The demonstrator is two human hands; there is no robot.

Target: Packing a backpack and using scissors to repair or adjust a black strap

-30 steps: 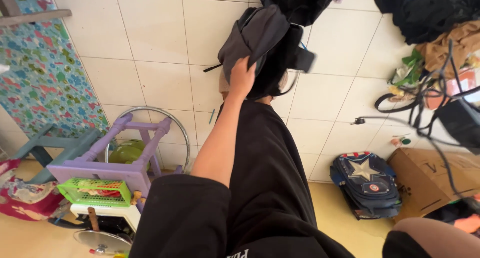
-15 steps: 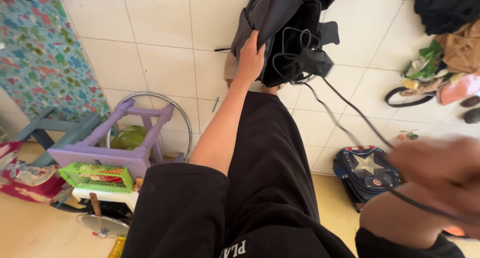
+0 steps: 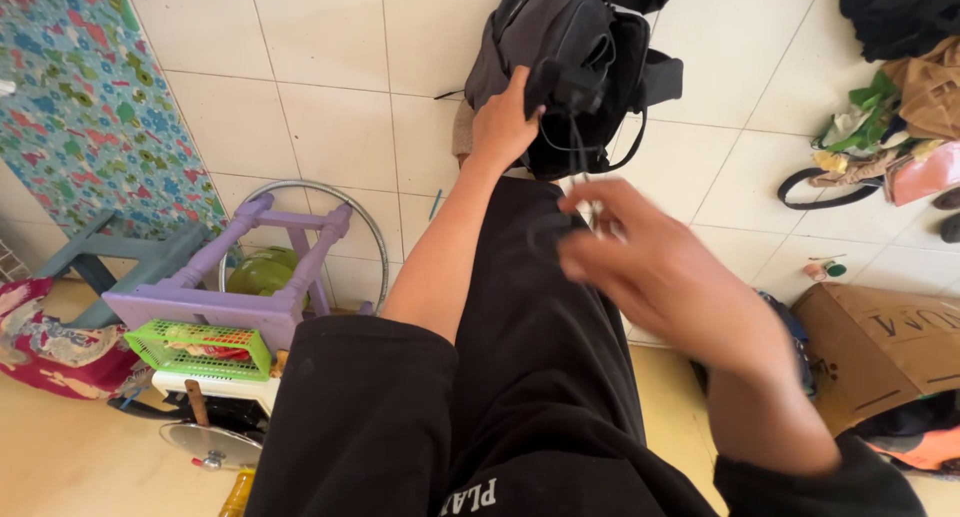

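Along the left edge of the frame a patterned mat (image 3: pixel 75 107) lies flat on the tiled floor (image 3: pixel 330 107), and below it an upturned purple stool (image 3: pixel 235 277) sits with its legs up, a green plastic basket (image 3: pixel 200 345) resting against its seat; this clutter looks simply pushed aside, clear of the hands.

In the upper middle, the left hand (image 3: pixel 503 127) reaches out along the black-trousered leg (image 3: pixel 545 367) and presses on the near side of the dark backpack (image 3: pixel 570 62), its grip closed on the fabric, probably to hold the bag steady and upright against the foot. The backpack stands at the top centre of the frame, on the floor just beyond the knee.

Right of centre, the right hand (image 3: pixel 665 277) is blurred; a thin dark cord (image 3: pixel 582 167) runs down from the bag to its fingertips, which seem pinched on it, apparently drawing it toward the body.

At the lower right a cardboard box (image 3: pixel 885 352) lies on the floor, with a heap of clothes (image 3: pixel 920 97) at the upper right.
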